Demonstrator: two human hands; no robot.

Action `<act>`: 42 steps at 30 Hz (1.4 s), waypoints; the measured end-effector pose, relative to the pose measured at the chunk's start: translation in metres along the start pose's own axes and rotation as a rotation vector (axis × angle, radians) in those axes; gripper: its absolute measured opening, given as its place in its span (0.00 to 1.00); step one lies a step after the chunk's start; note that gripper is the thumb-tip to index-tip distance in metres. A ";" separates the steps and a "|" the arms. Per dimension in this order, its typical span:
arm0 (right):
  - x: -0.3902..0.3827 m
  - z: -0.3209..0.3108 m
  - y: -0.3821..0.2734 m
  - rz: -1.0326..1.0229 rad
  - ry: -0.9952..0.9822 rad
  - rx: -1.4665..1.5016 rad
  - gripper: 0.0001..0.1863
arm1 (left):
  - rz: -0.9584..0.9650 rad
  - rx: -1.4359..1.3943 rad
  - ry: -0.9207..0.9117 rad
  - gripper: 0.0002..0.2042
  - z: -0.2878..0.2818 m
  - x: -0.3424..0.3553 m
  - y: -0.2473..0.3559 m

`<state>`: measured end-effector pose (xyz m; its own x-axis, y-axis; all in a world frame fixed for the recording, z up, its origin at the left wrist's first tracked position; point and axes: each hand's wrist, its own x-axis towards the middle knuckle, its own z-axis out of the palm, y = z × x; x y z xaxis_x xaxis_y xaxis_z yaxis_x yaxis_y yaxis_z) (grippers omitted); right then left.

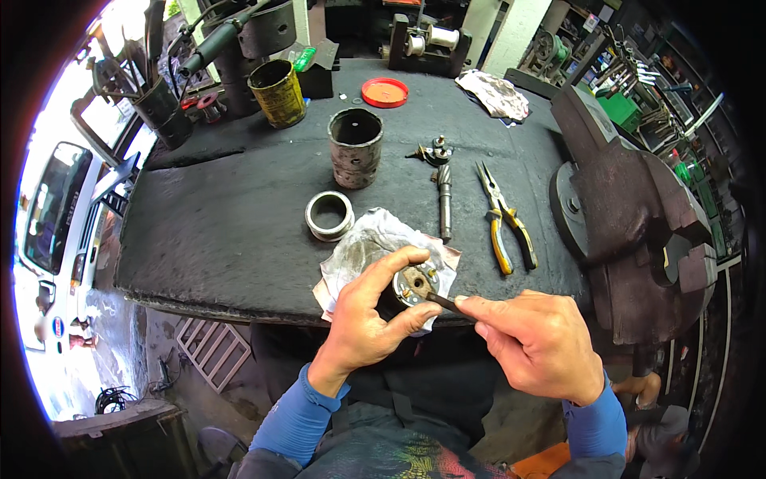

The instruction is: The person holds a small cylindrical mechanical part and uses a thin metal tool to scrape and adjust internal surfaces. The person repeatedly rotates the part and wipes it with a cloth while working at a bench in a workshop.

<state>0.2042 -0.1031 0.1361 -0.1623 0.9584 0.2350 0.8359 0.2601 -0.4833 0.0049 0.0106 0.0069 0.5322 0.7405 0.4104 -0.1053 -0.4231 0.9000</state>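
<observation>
The left hand point(369, 319) grips a small round metal part point(415, 285) by its rim, thumb below and fingers curled over the top, its open face with small brass-coloured fittings turned toward the person. It is held just above the near edge of the dark workbench point(215, 231), over a stained rag point(363, 255). The right hand point(536, 345) pinches a thin dark tool point(447, 303) (a pick or small punch, I cannot tell which) between thumb and fingertips, its tip touching the part's face.

The part looks solid and stiff, heavy for its size, and probably greasy, so the rim seems the safest hold; the small fittings on its face look more delicate and are best left untouched by the fingers.

Farther back on the bench lie a metal ring point(329, 215), a grey cylindrical sleeve point(355, 147), a steel shaft point(444, 201) and yellow-handled pliers point(504, 219). A rusty yellow can point(278, 93) and a red lid point(384, 92) stand farther off, and a large bench vise point(638, 231) fills the right side.
</observation>
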 end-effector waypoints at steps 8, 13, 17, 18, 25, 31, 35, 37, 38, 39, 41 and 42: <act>-0.002 -0.006 0.001 -0.020 -0.041 -0.040 0.22 | 0.014 0.017 -0.009 0.31 0.001 0.001 0.004; 0.001 -0.003 0.003 -0.051 -0.043 -0.052 0.23 | -0.029 -0.031 -0.012 0.31 0.000 0.003 0.003; 0.002 -0.006 0.003 -0.067 -0.038 -0.078 0.24 | -0.028 -0.032 -0.016 0.31 0.001 0.003 0.003; 0.005 -0.001 0.003 -0.082 -0.024 -0.069 0.24 | -0.039 -0.037 -0.019 0.31 0.000 0.003 0.004; 0.009 0.005 0.007 -0.106 -0.002 -0.056 0.25 | -0.080 -0.007 -0.006 0.31 -0.001 0.002 0.009; 0.006 0.000 0.008 -0.129 -0.016 -0.104 0.26 | -0.041 -0.025 0.002 0.30 0.002 0.002 0.004; 0.001 -0.009 0.007 -0.105 -0.037 -0.145 0.28 | -0.048 -0.021 0.018 0.29 0.000 0.002 0.006; -0.002 -0.008 0.010 -0.120 -0.002 -0.136 0.28 | -0.038 0.002 -0.008 0.29 0.005 0.004 0.009; 0.003 -0.003 0.010 -0.134 0.020 -0.134 0.28 | -0.057 -0.036 -0.007 0.29 0.005 0.005 0.007; 0.007 0.000 0.009 -0.149 0.043 -0.132 0.29 | -0.059 -0.017 0.005 0.29 0.004 0.003 0.007; 0.006 -0.002 0.008 -0.137 0.012 -0.133 0.28 | -0.086 -0.048 0.021 0.29 0.000 0.001 0.005; 0.001 -0.009 0.010 -0.126 -0.013 -0.147 0.27 | -0.045 -0.044 0.014 0.29 0.002 0.001 0.003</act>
<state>0.2171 -0.1011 0.1393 -0.2764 0.9210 0.2744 0.8758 0.3589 -0.3226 0.0066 0.0094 0.0094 0.5253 0.7659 0.3708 -0.1181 -0.3659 0.9231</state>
